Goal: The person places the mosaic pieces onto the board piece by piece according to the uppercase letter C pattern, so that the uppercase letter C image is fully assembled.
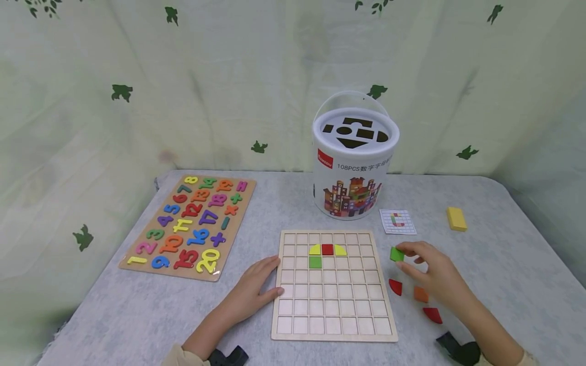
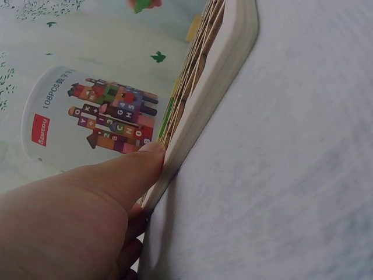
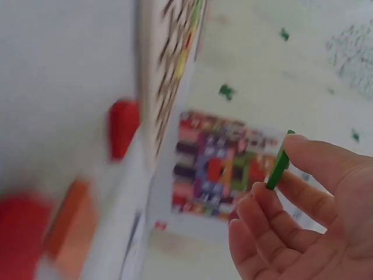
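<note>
A square wooden grid board lies on the table. In its upper rows sit two yellow quarter-round tiles, a red square tile between them and a green square tile below the left one. My left hand rests at the board's left edge, thumb and fingertips touching its side. Right of the board, my right hand pinches another green square tile between thumb and fingers, raised off the table in the right wrist view. Two red quarter-round tiles and an orange square tile lie below that hand.
A white lidded bucket with shape-cut holes stands behind the board. Beside it lie a pattern card and a yellow block. On the left is a number puzzle board. A printed cloth hangs behind the table.
</note>
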The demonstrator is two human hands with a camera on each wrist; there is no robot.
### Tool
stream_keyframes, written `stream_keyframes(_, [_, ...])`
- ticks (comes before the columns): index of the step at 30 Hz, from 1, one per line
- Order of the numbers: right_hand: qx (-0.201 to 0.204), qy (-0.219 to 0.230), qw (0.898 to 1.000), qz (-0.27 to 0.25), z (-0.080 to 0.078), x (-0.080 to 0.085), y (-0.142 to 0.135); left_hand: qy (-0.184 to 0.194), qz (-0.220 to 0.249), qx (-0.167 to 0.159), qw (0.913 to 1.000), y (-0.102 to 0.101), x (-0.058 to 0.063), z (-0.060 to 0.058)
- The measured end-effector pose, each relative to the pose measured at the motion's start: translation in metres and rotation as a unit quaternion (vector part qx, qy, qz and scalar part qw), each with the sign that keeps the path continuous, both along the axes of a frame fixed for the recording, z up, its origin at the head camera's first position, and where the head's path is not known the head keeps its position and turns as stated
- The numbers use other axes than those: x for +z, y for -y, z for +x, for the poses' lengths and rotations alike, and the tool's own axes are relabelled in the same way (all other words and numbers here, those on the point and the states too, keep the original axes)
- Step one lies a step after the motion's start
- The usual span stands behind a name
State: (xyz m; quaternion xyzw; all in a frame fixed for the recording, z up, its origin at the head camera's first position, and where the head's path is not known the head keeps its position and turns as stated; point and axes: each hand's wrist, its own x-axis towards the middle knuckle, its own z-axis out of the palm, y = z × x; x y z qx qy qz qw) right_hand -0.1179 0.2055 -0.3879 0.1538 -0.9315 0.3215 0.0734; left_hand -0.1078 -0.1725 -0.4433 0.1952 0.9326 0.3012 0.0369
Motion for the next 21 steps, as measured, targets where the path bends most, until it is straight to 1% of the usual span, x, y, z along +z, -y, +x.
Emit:
stream_keyframes(2, [0.031, -0.031, 0.999, -0.015, -0.002, 0.004, 0.013, -0.001, 0.001, -0.001, 1.0000, 0.000, 0.000, 0.000])
stream_keyframes(4, [0.056, -0.045, 0.997, -0.029, -0.004, 0.007, 0.027, -0.002, 0.001, -0.003, 1.0000, 0.000, 0.000, 0.000])
stream_keyframes(8, [0.107, -0.051, 0.991, -0.058, -0.007, 0.009, 0.053, -0.004, 0.001, -0.005, 1.0000, 0.001, -0.001, 0.000])
stream_keyframes(10, [0.139, -0.051, 0.986, -0.076, -0.008, 0.008, 0.066, -0.005, 0.000, -0.006, 1.0000, 0.001, -0.001, -0.001])
stream_keyframes(13, [0.175, -0.033, 0.980, -0.090, -0.009, 0.003, 0.084, -0.007, 0.000, -0.006, 1.0000, 0.001, -0.002, -0.001])
stream_keyframes(15, [0.187, -0.011, 0.979, -0.085, -0.010, -0.002, 0.095, -0.008, 0.000, -0.006, 0.9999, 0.002, -0.002, -0.001])
stream_keyframes(18, [0.189, 0.032, 0.979, -0.066, -0.011, -0.009, 0.107, -0.008, -0.001, -0.005, 1.0000, 0.002, -0.003, -0.001])
stream_keyframes(21, [0.186, 0.067, 0.979, -0.046, -0.015, -0.014, 0.112, -0.007, -0.005, -0.004, 1.0000, 0.001, -0.002, -0.001])
